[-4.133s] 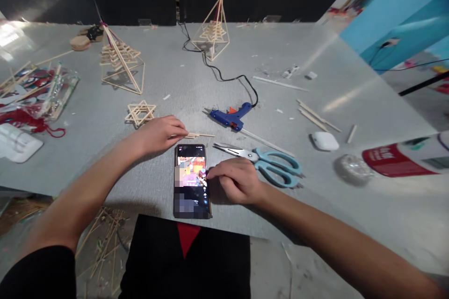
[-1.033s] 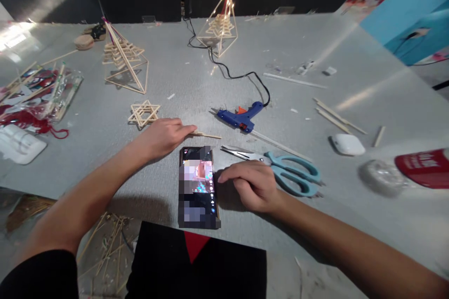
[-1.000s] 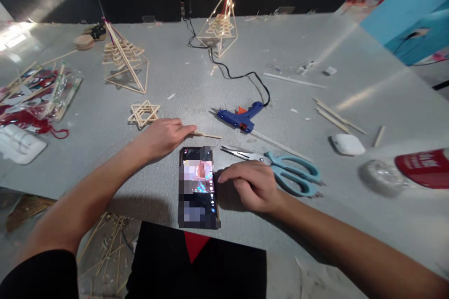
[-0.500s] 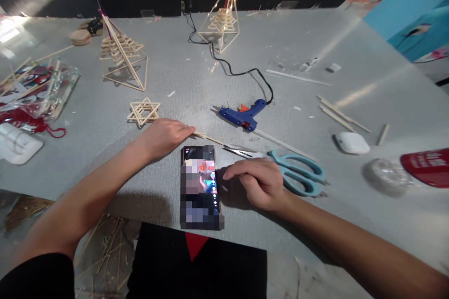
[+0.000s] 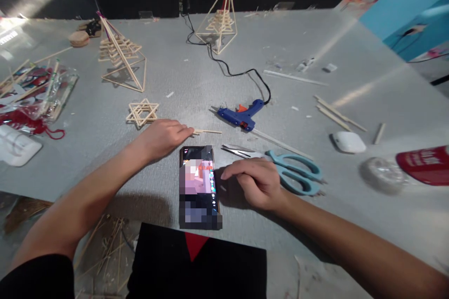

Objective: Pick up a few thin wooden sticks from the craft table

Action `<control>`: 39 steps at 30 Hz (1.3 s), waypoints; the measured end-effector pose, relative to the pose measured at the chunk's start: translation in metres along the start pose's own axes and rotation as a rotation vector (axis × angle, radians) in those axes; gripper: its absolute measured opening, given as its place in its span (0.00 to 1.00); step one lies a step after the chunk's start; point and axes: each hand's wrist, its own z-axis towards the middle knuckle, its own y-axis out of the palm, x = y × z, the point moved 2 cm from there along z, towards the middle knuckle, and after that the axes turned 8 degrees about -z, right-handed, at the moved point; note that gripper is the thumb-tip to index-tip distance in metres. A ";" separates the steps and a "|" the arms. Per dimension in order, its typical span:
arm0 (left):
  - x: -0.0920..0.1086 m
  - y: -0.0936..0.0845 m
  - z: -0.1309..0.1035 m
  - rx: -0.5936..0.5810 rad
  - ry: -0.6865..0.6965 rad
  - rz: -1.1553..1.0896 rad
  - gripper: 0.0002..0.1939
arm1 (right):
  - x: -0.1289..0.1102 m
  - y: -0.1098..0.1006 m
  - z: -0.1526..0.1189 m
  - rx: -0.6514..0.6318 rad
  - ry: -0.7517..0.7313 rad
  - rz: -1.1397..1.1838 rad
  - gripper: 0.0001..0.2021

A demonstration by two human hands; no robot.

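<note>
Sticks (image 5: 210, 131) run rightward from the fingertips of the left hand (image 5: 168, 136), which cover one end, pinched or merely touched I cannot tell. Phone (image 5: 200, 187) lies lengthwise toward the front edge of the tabletop (image 5: 164, 70), just beside the nearer right hand (image 5: 258, 181), index extended, grasping nothing visible; that hand partly hides scissors (image 5: 273, 155), with glue gun (image 5: 236, 118) beyond.

You have slim sticks (image 5: 210, 131) of bare, matt wood, and scissors (image 5: 276, 158) with shiny metal blades and smooth plastic handles. Your glue gun (image 5: 240, 117) is smooth plastic; your worktop (image 5: 168, 70) has a fine-grained, dull sheen, perhaps metal, though glare obscures it.
</note>
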 end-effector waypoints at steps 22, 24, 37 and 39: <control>-0.002 0.004 0.000 -0.017 -0.045 -0.119 0.17 | 0.001 0.001 -0.001 -0.017 -0.011 -0.020 0.15; -0.002 0.005 0.001 0.001 -0.039 -0.114 0.16 | 0.002 0.001 -0.002 -0.030 -0.007 -0.018 0.15; -0.003 0.007 0.001 0.016 -0.052 -0.071 0.16 | 0.001 0.001 -0.001 -0.017 -0.014 -0.031 0.16; -0.002 0.006 0.001 0.015 -0.053 -0.048 0.15 | 0.001 0.001 -0.001 -0.020 -0.015 -0.033 0.16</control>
